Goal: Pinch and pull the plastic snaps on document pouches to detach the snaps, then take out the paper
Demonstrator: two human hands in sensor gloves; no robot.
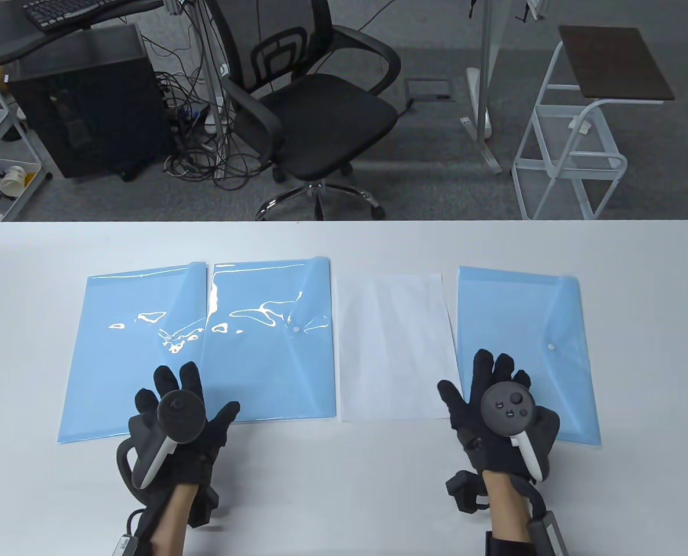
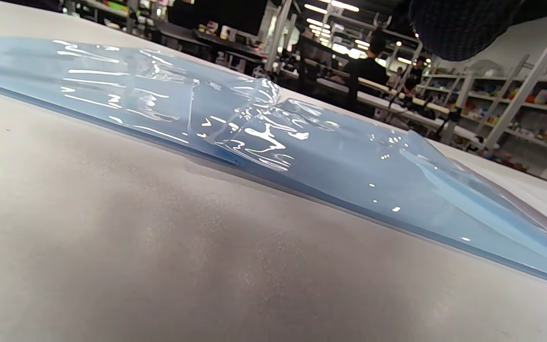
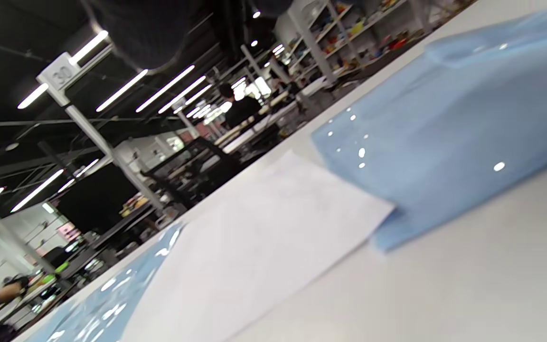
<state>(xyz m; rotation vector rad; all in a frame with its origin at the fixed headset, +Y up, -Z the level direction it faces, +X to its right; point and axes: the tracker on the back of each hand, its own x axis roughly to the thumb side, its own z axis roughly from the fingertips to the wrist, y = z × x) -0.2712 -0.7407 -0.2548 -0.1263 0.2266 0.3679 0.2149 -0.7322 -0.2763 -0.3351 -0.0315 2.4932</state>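
Note:
Three light blue document pouches lie in a row in the table view. The left pouch (image 1: 124, 353) and the middle pouch (image 1: 274, 359) overlap, each with its flap folded back at the far edge. The middle pouch's white snap (image 1: 296, 328) is apart. A white paper (image 1: 396, 347) lies flat between the middle pouch and the right pouch (image 1: 535, 324), whose flap is held by its snap (image 1: 551, 347). My left hand (image 1: 196, 397) rests with spread fingers on the near edge where the two left pouches meet. My right hand (image 1: 483, 388) lies spread on the right pouch's near left corner, holding nothing.
The white table (image 1: 344, 492) has bare surface along its near edge. Beyond its far edge stand an office chair (image 1: 315, 110), a computer tower (image 1: 83, 98) and a white side stand (image 1: 575, 145). The wrist views show the glossy pouches (image 2: 302, 161) and the paper (image 3: 264, 228) close up.

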